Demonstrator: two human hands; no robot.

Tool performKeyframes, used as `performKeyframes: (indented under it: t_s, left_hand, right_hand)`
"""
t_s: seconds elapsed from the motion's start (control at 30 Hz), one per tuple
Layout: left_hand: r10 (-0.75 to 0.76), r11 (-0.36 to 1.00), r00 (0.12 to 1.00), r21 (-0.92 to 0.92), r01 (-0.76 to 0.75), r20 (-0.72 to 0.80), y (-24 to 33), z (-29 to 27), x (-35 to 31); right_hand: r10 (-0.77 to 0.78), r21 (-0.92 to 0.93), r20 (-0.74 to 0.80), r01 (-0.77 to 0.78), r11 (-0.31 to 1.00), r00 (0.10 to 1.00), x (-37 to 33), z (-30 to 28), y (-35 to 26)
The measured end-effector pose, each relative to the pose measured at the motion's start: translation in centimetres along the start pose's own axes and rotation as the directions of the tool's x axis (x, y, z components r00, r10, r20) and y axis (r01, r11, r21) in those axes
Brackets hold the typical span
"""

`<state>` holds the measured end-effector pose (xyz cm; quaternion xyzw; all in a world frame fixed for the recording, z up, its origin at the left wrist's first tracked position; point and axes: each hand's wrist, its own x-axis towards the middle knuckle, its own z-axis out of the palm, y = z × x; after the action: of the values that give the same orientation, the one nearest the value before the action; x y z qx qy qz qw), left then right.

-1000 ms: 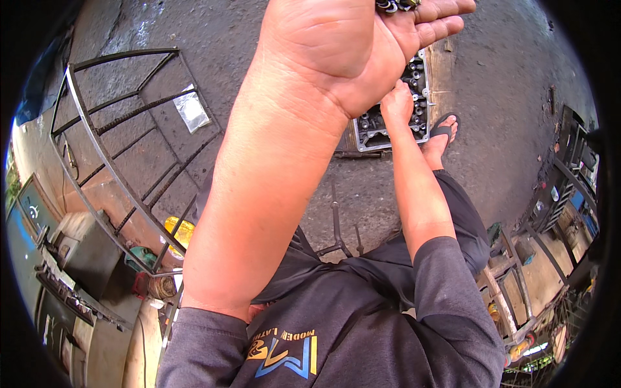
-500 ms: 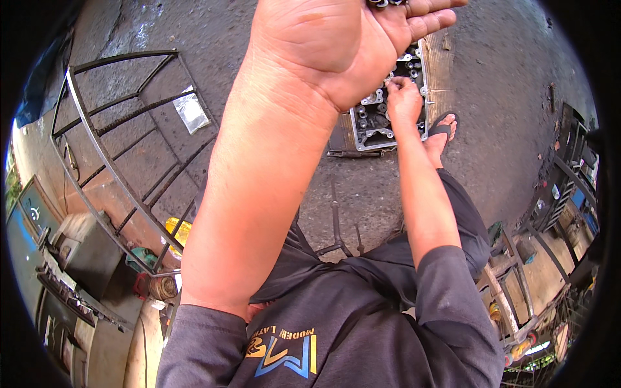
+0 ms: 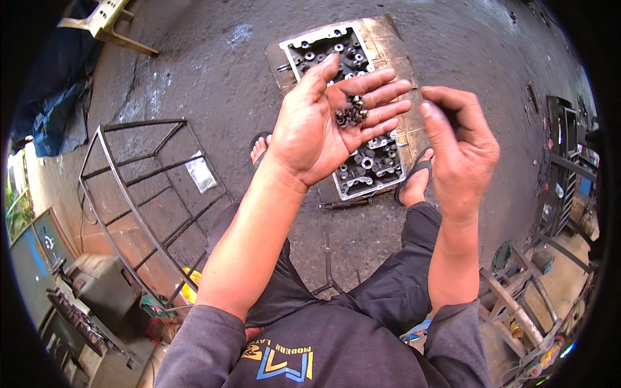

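My left hand (image 3: 310,132) is held palm up with its fingers stretched out. A small heap of dark metal pieces (image 3: 351,111) lies on that palm, at the base of the fingers. Just right of its fingertips is my right hand (image 3: 462,145), raised, with thumb and forefinger brought close together. Whatever may be between those fingertips is too small to make out. Below both hands an engine cylinder head (image 3: 372,189) lies on the ground, its pale metal rim around dark round fittings. My left hand hides its middle.
Flattened cardboard (image 3: 404,61) is under the cylinder head. My sandalled feet stand on either side of it. A welded metal frame (image 3: 119,169) leans at the left, near a clear plastic packet (image 3: 201,173). A chair (image 3: 103,22) is at the far left, metal racks (image 3: 527,304) at the right.
My right hand has come up from the cylinder head to beside the left fingertips. My left palm now appears lower, with the heap of pieces in full view. The view has shifted too.
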<state>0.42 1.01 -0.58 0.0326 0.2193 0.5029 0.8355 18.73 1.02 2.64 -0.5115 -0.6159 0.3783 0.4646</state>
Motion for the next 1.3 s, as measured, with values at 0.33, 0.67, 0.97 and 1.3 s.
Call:
performKeyframes:
  t_s: [0.33,0.67,0.97,1.3]
  left_hand:
    - [-0.063,0.993,0.99,-0.09,0.075,0.13,-1.7,-0.3,1.4]
    - [-0.074,0.997,0.996,-0.009,0.074,0.043,-3.2,0.9,1.7]
    - [-0.096,0.957,0.965,-0.243,0.157,0.246,-2.6,-1.3,1.9]
    - [-0.055,0.993,0.993,-0.099,0.065,0.101,-1.9,-0.8,1.1]
  right_hand:
    - [-0.068,-0.199,0.208,0.111,0.974,0.976,-0.4,-1.7,0.2]
    - [-0.067,-0.26,0.227,0.127,0.957,0.972,-1.0,-1.3,0.7]
    - [-0.062,-0.228,0.145,0.094,0.969,0.988,-0.5,-1.0,0.6]
    - [-0.053,-0.215,0.176,0.091,0.972,0.983,-0.2,-1.5,0.7]
